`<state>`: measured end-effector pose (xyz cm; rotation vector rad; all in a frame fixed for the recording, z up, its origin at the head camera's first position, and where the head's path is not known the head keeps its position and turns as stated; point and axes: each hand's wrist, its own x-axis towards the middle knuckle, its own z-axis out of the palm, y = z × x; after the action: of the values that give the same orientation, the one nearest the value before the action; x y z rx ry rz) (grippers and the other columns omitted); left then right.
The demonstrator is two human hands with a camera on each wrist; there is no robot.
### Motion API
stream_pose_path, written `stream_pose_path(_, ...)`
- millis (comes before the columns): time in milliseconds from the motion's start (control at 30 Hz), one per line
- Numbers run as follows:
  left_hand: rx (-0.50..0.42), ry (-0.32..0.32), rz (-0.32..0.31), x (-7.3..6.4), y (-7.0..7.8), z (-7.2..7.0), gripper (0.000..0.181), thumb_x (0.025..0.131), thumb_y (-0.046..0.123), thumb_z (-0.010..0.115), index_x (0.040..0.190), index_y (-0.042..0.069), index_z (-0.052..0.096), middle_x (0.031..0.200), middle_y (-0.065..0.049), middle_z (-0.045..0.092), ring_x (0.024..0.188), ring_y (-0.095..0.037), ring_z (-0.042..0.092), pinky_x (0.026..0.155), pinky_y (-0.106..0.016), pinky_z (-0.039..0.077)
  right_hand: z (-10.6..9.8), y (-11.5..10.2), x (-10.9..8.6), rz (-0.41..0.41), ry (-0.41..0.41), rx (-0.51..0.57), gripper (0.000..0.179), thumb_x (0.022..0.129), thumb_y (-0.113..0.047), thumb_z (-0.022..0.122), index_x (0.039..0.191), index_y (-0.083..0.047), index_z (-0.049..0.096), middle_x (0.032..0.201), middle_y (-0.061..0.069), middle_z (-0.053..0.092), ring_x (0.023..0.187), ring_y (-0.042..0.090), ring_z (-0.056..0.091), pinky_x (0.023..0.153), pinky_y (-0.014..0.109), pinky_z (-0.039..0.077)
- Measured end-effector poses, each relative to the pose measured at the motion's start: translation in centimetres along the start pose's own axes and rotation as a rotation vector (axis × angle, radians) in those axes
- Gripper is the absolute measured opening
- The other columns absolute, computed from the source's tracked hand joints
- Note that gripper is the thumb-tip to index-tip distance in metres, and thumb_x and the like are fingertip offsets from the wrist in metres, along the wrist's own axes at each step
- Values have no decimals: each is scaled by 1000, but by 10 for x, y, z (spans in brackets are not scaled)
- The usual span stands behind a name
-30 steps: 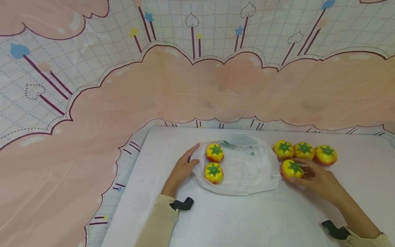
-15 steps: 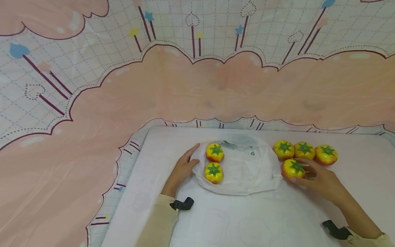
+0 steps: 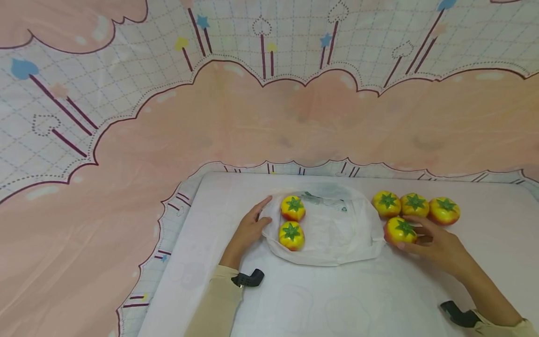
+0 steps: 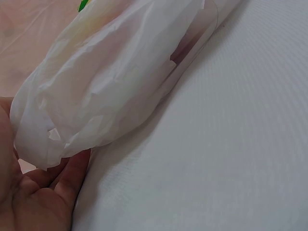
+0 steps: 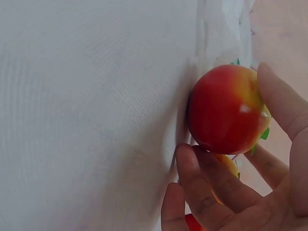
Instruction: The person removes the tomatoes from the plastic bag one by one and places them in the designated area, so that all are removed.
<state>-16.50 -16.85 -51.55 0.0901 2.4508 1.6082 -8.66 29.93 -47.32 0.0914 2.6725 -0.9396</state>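
A white plastic bag (image 3: 332, 234) lies on the table with two yellow-and-red toy tomatoes on its left part, one tomato (image 3: 293, 208) behind the other tomato (image 3: 291, 236). My left hand (image 3: 247, 230) holds the bag's left edge between thumb and fingers; in the left wrist view the crumpled plastic (image 4: 106, 86) sits in the crook of that hand. To the right of the bag, my right hand (image 3: 440, 245) grips another toy tomato (image 3: 397, 230) between thumb and fingertips. Its red underside and green leaf edge show in the right wrist view, with the thumb (image 5: 281, 101) across its side.
Three more toy tomatoes stand in a row behind the right hand: a left one (image 3: 386, 203), a middle one (image 3: 414, 206) and a right one (image 3: 444, 211). The white table (image 3: 320, 299) meets a patterned peach cloth (image 3: 320, 126) at its far edge.
Over the last second my right hand and its tomato have shifted very slightly to the right. The left hand and the bag have stayed put.
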Motion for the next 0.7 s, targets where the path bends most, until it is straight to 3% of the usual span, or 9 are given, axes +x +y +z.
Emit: stream_pose_path(700,-28,-5,-4,1,-1,1,60,99,18,57,152,43,45,166,9,34,157,-22,24,129,-48,21,-9,-13,-9,-59,48,-54,90,87,-57,73,156,-12,37,147,29,52,116,49,61,78,59,60)
